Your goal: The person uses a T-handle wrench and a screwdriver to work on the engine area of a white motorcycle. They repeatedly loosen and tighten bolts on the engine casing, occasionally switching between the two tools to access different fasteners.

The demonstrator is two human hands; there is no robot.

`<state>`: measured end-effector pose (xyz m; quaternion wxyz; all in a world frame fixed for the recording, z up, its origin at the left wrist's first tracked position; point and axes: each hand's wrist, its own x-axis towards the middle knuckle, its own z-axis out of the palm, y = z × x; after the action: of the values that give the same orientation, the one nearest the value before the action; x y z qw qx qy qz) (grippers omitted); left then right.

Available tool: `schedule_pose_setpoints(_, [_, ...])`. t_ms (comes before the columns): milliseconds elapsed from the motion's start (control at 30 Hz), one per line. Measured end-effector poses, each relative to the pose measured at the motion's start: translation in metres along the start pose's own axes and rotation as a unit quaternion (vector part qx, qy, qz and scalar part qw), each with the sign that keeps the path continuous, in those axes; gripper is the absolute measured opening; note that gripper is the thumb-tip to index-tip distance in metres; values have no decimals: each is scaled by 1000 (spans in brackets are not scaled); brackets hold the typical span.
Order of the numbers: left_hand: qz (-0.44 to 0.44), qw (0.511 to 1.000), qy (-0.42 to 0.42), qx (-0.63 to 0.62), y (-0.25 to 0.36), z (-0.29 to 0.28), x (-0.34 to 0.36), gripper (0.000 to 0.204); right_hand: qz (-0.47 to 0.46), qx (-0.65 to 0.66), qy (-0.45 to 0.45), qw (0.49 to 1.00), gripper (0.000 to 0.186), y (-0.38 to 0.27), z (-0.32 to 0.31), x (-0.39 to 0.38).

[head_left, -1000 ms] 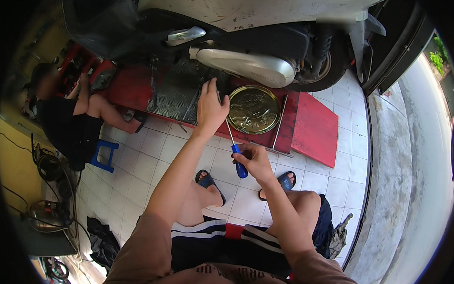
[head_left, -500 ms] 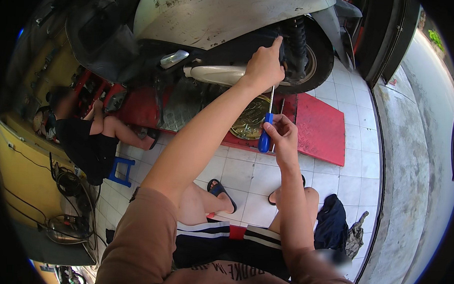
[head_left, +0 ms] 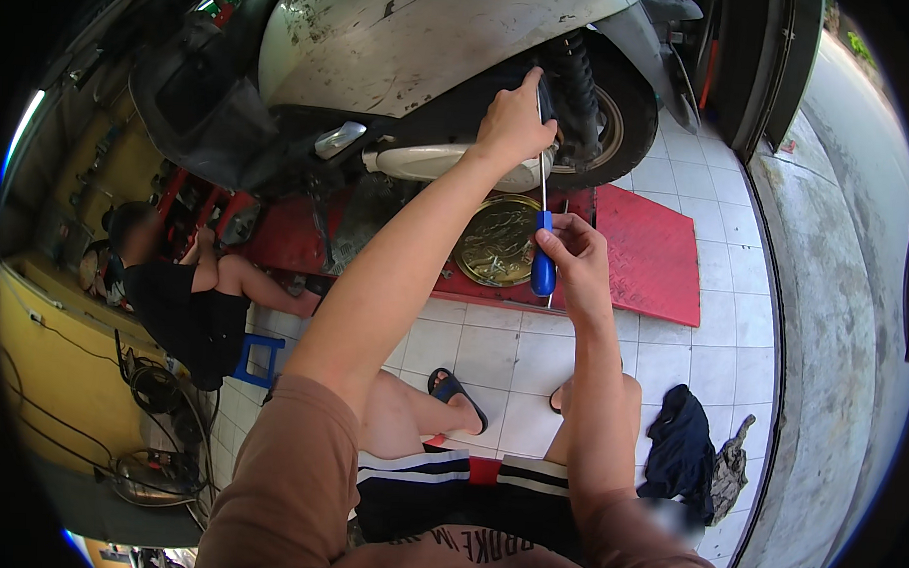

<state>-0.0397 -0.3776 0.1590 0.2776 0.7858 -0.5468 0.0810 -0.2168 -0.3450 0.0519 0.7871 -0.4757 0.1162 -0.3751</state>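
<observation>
A silver-shafted screwdriver with a blue handle (head_left: pixel 544 267) is pinched in my right hand (head_left: pixel 579 256), its shaft pointing up toward the scooter. My left hand (head_left: pixel 515 126) reaches to the scooter's black side part, just left of the shock absorber (head_left: pixel 571 88). Its index finger stretches upward and the thumb stands apart; its other fingers are hidden. The shaft's upper end meets the dark area beside that thumb, and what the tip touches is unclear. Above stands the scooter with a scuffed pale body panel (head_left: pixel 383 46) and a rear wheel (head_left: pixel 636 110).
Below the scooter lies a red lift platform (head_left: pixel 646 251) bearing a round, gold-coloured tray (head_left: pixel 475 270) of small metal parts. At left another person (head_left: pixel 179 294) sits near a blue stool (head_left: pixel 259 359). Dark cloth (head_left: pixel 681 442) lies on the tiled floor at right.
The view has shifted slightly. My right hand and the screwdriver stand a little farther right in the picture; my left hand stays at the scooter's side, its thumb now more apart from the index finger.
</observation>
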Motion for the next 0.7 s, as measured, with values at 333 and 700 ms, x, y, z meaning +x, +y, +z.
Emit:
schedule_pose_setpoints(333, [-14,999,-43,17,1,-9,3,74,7,20,0,1000,21,-2,4,2])
schedule_pose_setpoints(700, [-107,959,118,-232,19,-63,-124,34,79,374,-125,915,40,-20,49,10])
